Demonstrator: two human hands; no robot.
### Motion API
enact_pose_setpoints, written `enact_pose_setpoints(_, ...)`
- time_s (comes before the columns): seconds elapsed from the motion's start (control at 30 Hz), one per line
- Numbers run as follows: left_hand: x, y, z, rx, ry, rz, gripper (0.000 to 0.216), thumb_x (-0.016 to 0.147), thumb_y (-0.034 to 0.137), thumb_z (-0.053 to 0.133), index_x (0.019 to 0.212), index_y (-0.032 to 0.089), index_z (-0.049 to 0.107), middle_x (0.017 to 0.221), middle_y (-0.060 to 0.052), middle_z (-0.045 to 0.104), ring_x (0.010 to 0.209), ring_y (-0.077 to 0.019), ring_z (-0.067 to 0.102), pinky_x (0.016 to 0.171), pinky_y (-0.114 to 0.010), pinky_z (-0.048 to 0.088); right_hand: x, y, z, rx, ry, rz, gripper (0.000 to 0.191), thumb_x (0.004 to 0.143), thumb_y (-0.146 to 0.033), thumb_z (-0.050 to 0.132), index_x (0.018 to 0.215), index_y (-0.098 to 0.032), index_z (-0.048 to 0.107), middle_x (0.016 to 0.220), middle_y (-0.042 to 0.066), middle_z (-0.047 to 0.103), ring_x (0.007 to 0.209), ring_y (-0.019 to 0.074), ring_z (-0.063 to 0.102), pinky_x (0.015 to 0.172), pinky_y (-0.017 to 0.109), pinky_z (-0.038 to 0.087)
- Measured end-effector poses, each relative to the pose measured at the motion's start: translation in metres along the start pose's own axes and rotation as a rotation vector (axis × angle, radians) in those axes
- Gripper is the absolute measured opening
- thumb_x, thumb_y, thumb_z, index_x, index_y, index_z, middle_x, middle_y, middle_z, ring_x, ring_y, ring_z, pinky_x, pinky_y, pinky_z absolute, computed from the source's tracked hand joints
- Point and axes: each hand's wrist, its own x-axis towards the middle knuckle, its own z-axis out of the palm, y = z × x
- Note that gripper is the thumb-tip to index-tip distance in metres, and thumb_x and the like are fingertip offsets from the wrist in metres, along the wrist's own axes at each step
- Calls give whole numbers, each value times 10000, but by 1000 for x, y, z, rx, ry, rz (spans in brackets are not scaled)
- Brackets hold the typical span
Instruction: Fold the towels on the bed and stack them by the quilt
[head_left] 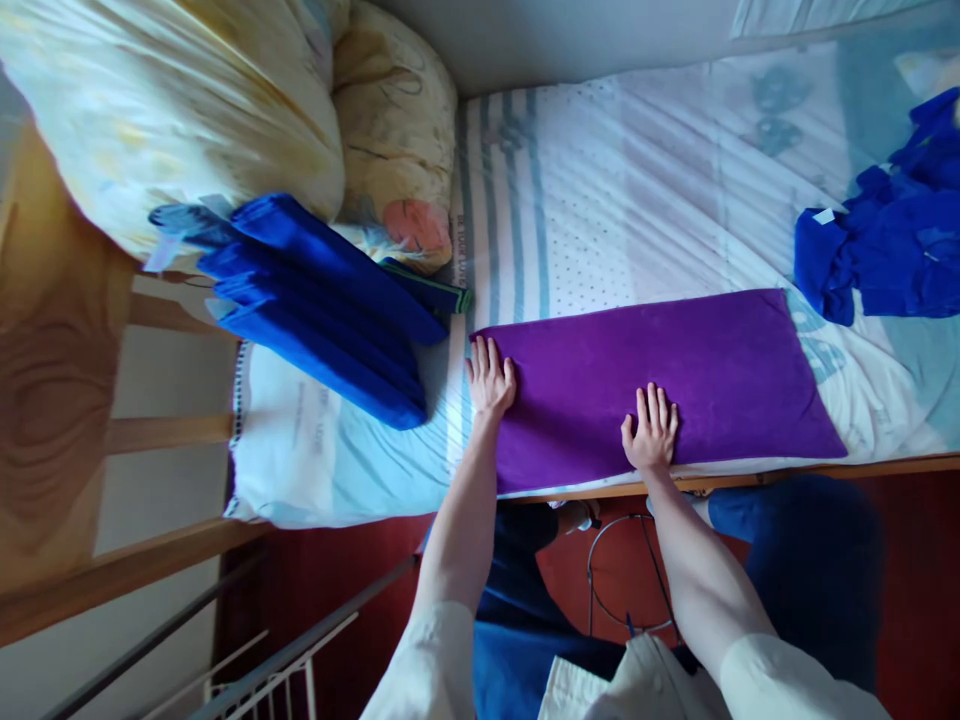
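A purple towel (645,360) lies spread nearly flat along the front edge of the bed. My left hand (490,380) rests on its left end, palm down with the fingers apart. Near the towel's front edge, my right hand (651,428) also lies flat on the cloth, fingers stretched out. Neither hand grips anything. To the left of my left hand, a stack of folded blue cloths (322,310) sits by the pillows. A crumpled heap of blue cloth (892,220) lies at the far right of the bed.
Large pale yellow pillows (397,130) fill the back left corner. A patterned sheet (637,180) covers the bed. A wooden bed frame (67,380) stands at the left. Below are a white metal rack (277,680), a wire ring (589,570) and a red floor (330,580).
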Motion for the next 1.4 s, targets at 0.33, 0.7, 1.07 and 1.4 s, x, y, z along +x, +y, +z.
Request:
enact_pose_setpoints(0.33, -35, 30, 3, -35, 85, 24, 653, 1035, 362, 336, 1615, 63, 330, 1717, -188, 197, 1621, -301, 59, 1315, -566, 70, -1, -1, -2, 3, -9, 11, 594, 1002, -310, 433, 1581, -175, 451, 1649, 138, 415, 1551, 294, 346, 1279, 558, 231)
enact_pose_setpoints(0.7, -197, 85, 46, -67, 76, 21, 629, 1003, 293, 382, 1601, 99, 387, 1689, -182, 288, 1606, -293, 181, 1307, -549, 154, -1, -1, -2, -57, -51, 3, 621, 989, -268, 451, 1601, -167, 411, 1683, 123, 355, 1578, 270, 249, 1287, 525, 159)
enact_pose_setpoints(1.07, -192, 82, 53, -60, 97, 60, 684, 960, 268, 432, 1620, 108, 348, 1706, -177, 249, 1606, -321, 176, 1300, -582, 155, 0, 2, 4, -63, -85, 18, 630, 1011, -291, 418, 1630, -191, 355, 1720, 99, 276, 1603, 265, 175, 1301, 527, 88)
enact_pose_setpoints(1.4, -194, 77, 45, -107, 40, 84, 618, 1014, 310, 354, 1583, 74, 410, 1698, -193, 268, 1601, -330, 190, 1292, -583, 190, -25, 40, -26, -9, -161, -147, 584, 1056, -334, 390, 1624, -198, 374, 1721, 92, 265, 1603, 227, 211, 1309, 475, 126)
